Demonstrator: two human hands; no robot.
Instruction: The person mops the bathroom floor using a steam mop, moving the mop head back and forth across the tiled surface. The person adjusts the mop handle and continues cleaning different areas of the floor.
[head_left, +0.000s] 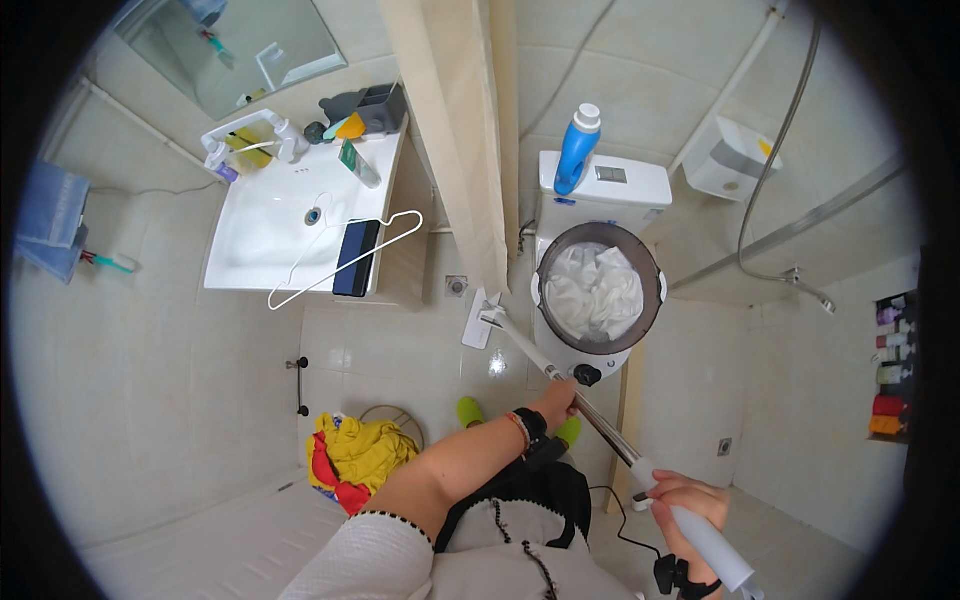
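Note:
My left hand (556, 403) is wrapped around the metal pole of a flat mop (606, 433), about midway along it. Higher up, my right hand (694, 501) grips the same mop at its white handle. The pole runs diagonally down to a white rectangular mop head (480, 319), which rests on the tiled floor near the curtain's lower end. Just beyond my left hand is a small washing machine with a black knob (587, 375). Its translucent brown tub (551, 330) holds white cloth (596, 291) in water.
A blue detergent bottle (576, 154) stands on the toilet tank (637, 184). At left, a white hanger (352, 264) and a phone (355, 257) lie across the washbasin's edge (247, 287). A beige curtain (457, 135) hangs between. Yellow and red clothes (367, 454) are heaped lower left.

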